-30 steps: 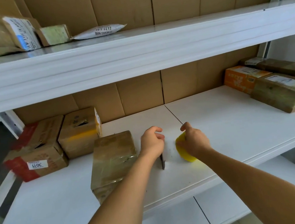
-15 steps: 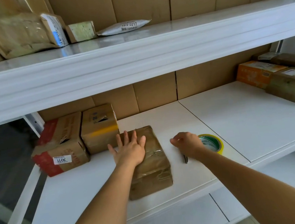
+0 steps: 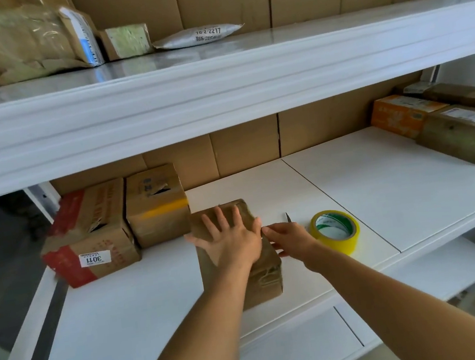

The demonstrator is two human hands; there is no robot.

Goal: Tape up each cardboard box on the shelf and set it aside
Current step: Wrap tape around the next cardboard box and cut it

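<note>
Head view: left hand (image 3: 232, 247) lies flat, fingers spread, hiding the taped box (image 3: 266, 274) top near the shelf (image 3: 409, 190) front edge; right hand (image 3: 288, 237) touches its side, fingers hidden, grip unclear.

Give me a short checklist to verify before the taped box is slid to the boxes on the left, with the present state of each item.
1. Left hand flat on the taped box: ok.
2. Right hand at the box's right side, holding nothing: ok.
3. Tape roll lying on the shelf, apart from the box: ok.
4. Blade out of the hands, on the shelf: ok.
5. Room to the left: not ok, the yellow-striped box already meets its far corner.
6. All seams sealed: cannot tell.
</note>
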